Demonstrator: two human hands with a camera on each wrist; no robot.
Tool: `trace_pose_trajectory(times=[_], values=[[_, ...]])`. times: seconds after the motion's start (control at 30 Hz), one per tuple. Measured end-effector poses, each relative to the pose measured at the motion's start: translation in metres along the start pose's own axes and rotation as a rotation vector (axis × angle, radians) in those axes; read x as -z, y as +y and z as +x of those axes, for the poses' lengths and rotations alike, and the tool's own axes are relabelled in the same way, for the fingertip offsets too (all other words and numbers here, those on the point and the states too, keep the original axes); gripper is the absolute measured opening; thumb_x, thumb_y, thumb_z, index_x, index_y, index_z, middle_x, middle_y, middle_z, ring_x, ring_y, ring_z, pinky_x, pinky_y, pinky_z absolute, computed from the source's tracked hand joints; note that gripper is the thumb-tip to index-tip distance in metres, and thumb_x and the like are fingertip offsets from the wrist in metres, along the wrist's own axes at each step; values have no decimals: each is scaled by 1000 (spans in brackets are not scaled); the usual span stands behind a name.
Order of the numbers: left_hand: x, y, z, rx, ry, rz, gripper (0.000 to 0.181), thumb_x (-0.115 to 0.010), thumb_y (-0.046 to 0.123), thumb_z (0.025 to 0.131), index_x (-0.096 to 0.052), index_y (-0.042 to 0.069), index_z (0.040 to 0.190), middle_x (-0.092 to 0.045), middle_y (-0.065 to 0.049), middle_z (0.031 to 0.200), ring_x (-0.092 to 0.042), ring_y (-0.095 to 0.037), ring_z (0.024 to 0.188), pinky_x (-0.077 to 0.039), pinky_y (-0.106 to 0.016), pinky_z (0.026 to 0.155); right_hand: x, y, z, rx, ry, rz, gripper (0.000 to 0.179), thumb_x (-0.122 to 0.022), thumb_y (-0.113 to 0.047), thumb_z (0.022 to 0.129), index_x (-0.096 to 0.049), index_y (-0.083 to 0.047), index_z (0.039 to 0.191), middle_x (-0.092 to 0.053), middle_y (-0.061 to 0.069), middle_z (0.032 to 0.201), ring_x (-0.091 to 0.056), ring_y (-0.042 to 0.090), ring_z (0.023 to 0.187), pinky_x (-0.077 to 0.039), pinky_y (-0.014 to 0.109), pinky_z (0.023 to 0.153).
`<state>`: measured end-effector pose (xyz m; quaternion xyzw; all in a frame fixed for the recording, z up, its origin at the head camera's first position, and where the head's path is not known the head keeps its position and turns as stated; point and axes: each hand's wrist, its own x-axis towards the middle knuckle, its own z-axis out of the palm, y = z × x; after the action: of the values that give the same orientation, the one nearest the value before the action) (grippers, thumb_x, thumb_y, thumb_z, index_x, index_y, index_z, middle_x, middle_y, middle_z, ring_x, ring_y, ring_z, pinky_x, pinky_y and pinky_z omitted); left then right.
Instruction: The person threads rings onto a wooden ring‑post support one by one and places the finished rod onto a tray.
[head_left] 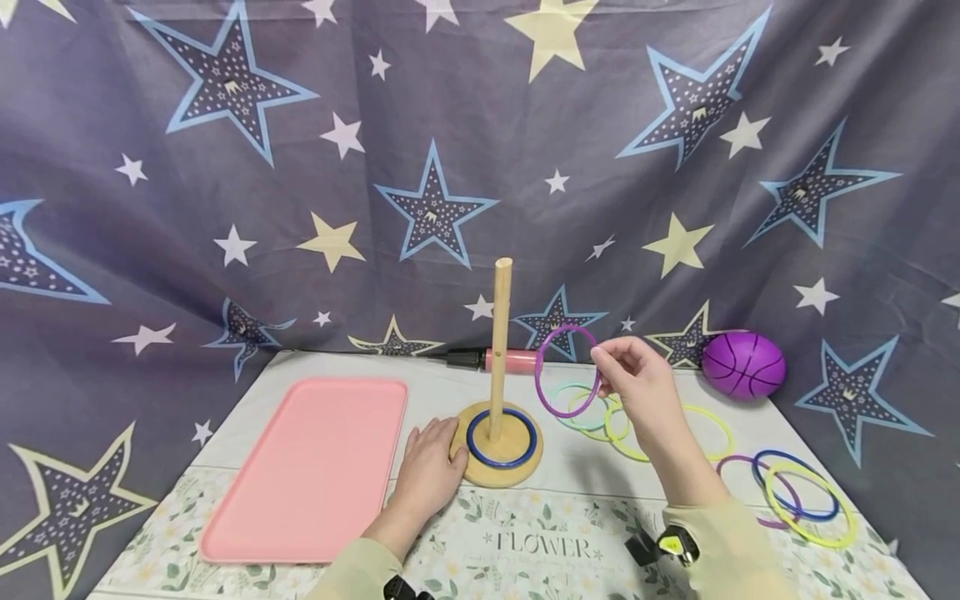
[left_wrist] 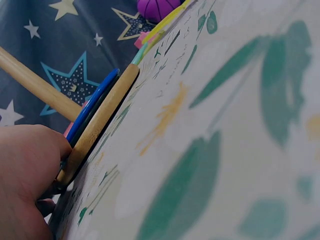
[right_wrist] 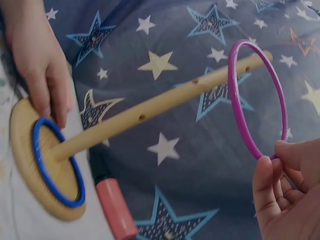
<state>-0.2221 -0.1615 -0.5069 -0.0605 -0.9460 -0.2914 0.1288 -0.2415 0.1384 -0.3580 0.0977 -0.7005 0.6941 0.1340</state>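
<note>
My right hand point(head_left: 648, 387) pinches a thin purple ring point(right_wrist: 233, 92) between thumb and fingertips, holding it upright in the air to the right of the wooden post point(head_left: 501, 350). In the head view the ring is below the height of the post's top. The post rises from a round wooden base point(head_left: 501, 477), on which a dark blue ring point(head_left: 501, 465) lies around its foot. My left hand point(head_left: 429, 467) rests at the base's left edge, fingers extended, with the thumb touching the rim. In the left wrist view, the thumb side shows close beside the base.
A pink tray point(head_left: 307, 467) lies on the left. Behind the post is a pink-and-black cylinder point(head_left: 517, 361). Several loose rings lie at the right, among them a yellow ring point(head_left: 852, 523) overlapping others. A purple ball point(head_left: 744, 365) sits back right, before a star-patterned curtain point(head_left: 420, 300).
</note>
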Motion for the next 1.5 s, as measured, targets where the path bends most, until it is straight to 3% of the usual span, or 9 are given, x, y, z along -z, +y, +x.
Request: trace_pose_trajectory(times=[0.17,0.47,1.0,1.3,1.5], values=[[0,1,-3,1,1,-14,54,-68,18,106,-59,-6,153,-59,-25,157,-46,-47,154,-20,-67,132,-14,-14,7,27,-11,14,12,-76,-12,107,-70,-2,107,-66,5,86,-60,14,74,-62,25,66],[-2,0,-5,-6,7,-12,53,-68,18,106,-60,-6,152,-60,-25,156,-46,-47,153,-21,-67,132,-35,-28,14,68,6,92,25,-76,-15,107,-67,7,117,-66,7,87,-60,14,73,-62,24,65],[-3,-1,-5,-15,23,-9,52,-69,17,106,-60,-7,151,-61,-25,155,-48,-47,152,-22,-67,131,-63,-48,28,166,7,156,22,-77,-12,106,-68,5,116,-65,6,84,-60,13,69,-60,22,62],[-2,-1,-4,-18,33,-20,52,-70,16,105,-61,-7,151,-61,-26,154,-48,-48,152,-22,-67,131,-77,-54,36,161,43,191,10,-77,-6,105,-70,0,109,-65,4,81,-60,12,65,-60,21,60],[-2,-1,-3,-23,37,-13,52,-69,17,106,-61,-7,151,-61,-25,154,-48,-47,152,-22,-67,131,-84,-52,40,160,59,207,13,-77,-7,104,-70,2,109,-66,4,81,-60,11,62,-59,20,59]])
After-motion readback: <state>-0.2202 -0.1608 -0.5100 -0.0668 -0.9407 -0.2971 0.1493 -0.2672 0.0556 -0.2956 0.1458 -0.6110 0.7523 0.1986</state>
